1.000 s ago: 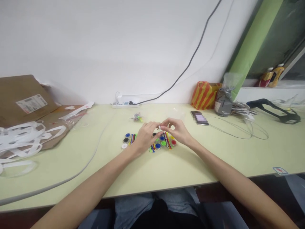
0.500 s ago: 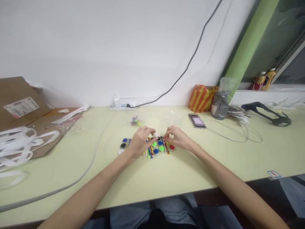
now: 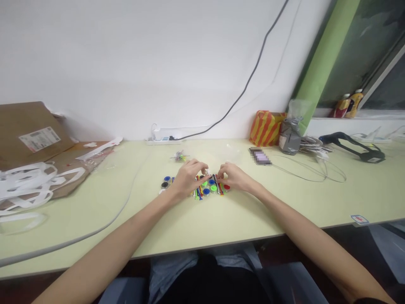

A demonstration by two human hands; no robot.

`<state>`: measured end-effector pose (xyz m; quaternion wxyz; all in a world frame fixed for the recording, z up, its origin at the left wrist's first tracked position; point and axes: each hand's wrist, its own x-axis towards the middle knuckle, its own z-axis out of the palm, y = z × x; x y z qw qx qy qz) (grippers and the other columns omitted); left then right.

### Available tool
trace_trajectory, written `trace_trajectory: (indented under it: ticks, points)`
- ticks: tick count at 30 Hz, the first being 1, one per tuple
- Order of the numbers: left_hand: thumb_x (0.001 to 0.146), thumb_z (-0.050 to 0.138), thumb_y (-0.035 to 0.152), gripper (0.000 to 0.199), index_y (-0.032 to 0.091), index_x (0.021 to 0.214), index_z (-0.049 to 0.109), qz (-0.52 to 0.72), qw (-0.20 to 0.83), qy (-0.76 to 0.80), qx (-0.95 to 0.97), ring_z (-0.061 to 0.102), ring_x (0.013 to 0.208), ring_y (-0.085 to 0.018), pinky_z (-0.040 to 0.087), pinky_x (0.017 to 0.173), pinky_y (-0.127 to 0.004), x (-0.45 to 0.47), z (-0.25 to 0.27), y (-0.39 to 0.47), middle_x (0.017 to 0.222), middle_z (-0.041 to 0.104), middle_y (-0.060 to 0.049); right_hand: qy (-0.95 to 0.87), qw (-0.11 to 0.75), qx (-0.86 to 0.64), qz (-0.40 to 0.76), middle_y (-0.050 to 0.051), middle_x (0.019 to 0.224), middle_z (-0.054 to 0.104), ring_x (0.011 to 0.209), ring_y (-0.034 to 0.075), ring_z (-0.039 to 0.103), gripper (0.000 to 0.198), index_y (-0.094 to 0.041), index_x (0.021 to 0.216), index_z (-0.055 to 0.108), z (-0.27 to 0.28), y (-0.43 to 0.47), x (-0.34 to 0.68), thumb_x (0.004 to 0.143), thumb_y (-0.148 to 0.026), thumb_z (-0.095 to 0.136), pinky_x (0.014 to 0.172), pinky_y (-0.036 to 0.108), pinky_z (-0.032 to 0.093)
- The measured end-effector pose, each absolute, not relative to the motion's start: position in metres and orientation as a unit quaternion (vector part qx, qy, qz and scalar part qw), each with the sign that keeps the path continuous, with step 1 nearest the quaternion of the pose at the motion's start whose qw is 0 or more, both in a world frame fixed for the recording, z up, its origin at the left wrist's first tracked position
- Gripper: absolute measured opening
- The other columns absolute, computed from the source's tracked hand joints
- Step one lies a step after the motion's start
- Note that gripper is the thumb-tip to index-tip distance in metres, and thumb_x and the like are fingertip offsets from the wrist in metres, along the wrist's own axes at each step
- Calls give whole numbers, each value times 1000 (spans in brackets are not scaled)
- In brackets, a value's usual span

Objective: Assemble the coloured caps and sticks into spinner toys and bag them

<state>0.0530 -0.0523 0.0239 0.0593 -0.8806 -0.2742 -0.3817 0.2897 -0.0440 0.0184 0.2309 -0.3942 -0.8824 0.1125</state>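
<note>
Both hands are over a cluster of small coloured plastic parts on the table. My left hand (image 3: 190, 178) has its thumb and fingers bent into a pinch, close to a tiny whitish bit; what it grips is too small to name. My right hand (image 3: 234, 177) pinches at the upper ends of a row of thin coloured sticks (image 3: 218, 185); whatever its fingertips hold is hidden. Around them lie round discs: a green disc (image 3: 214, 188), a blue disc (image 3: 206, 192), a red disc (image 3: 227, 187) and a black disc (image 3: 165, 185). More sticks (image 3: 198, 194) lie beside my left wrist.
Behind the hands is a small tangle of coloured pieces (image 3: 180, 156), with a power strip (image 3: 163, 141) along the wall. A phone (image 3: 261, 156), striped bag (image 3: 264, 128) and cables (image 3: 322, 173) stand right. Cardboard (image 3: 38, 131) and white straps (image 3: 28, 185) lie left; a grey cable (image 3: 95, 231) crosses the table.
My view has tilted down slightly, so the table sits higher in the picture. Both hands keep nearly the same pinched pose over the parts.
</note>
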Motion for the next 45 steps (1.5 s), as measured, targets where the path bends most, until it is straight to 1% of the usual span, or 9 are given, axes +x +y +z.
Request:
trace_trajectory:
  ticks: [10, 14, 20, 25, 29, 31, 37, 45]
  points:
    - [89, 66, 24, 12, 20, 100, 62, -397, 43, -291, -869, 61, 88, -20, 47, 84, -36, 51, 23, -49, 88, 68, -3, -876, 239, -403, 113, 5, 80, 70, 80, 19, 58, 8, -18, 79, 76, 17, -41, 290, 83, -19, 69, 77, 29, 41]
    - [89, 66, 23, 13, 20, 101, 62, -396, 40, -290, -870, 61, 87, -20, 46, 83, -36, 53, 22, -49, 83, 66, -1, -876, 242, -403, 112, 5, 80, 70, 81, 19, 58, 7, -18, 80, 76, 14, -37, 293, 81, -18, 70, 78, 30, 41]
    - [88, 64, 21, 13, 20, 101, 62, -390, 43, -294, -871, 61, 86, -20, 46, 82, -35, 55, 23, -51, 83, 67, -1, -874, 253, -400, 114, 5, 82, 70, 82, 19, 58, 8, -17, 83, 77, 17, -39, 294, 83, -18, 69, 78, 29, 42]
    - [90, 63, 23, 12, 20, 101, 62, -383, 69, -281, -877, 60, 86, -20, 45, 81, -35, 57, 20, -49, 81, 67, -1, -880, 238, -396, 115, 5, 82, 71, 82, 19, 58, 8, -18, 84, 78, 18, -39, 293, 81, -18, 71, 78, 29, 41]
    - [92, 61, 24, 11, 21, 102, 62, -373, 116, -271, -880, 61, 92, -22, 45, 85, -39, 56, 23, -46, 80, 67, -2, -883, 232, -393, 111, 5, 79, 70, 80, 19, 57, 7, -17, 80, 77, 16, -40, 289, 82, -17, 70, 77, 29, 40]
    - [92, 62, 26, 11, 21, 102, 62, -385, 124, -279, -871, 61, 93, -22, 44, 86, -39, 54, 26, -47, 81, 68, -2, -881, 236, -396, 107, 5, 78, 70, 80, 19, 57, 8, -17, 81, 77, 16, -40, 288, 82, -16, 69, 77, 29, 40]
    - [90, 63, 26, 11, 22, 100, 63, -400, 100, -285, -866, 61, 91, -21, 45, 87, -39, 53, 33, -57, 80, 68, -2, -870, 258, -404, 114, 5, 80, 70, 79, 19, 57, 6, -17, 81, 76, 17, -41, 290, 82, -17, 70, 79, 30, 42]
    - [91, 62, 24, 11, 21, 101, 63, -388, 96, -274, -875, 61, 94, -22, 44, 87, -38, 59, 31, -61, 81, 68, -2, -876, 236, -407, 103, 5, 78, 70, 80, 19, 58, 7, -17, 80, 75, 13, -42, 286, 83, -16, 68, 77, 29, 41]
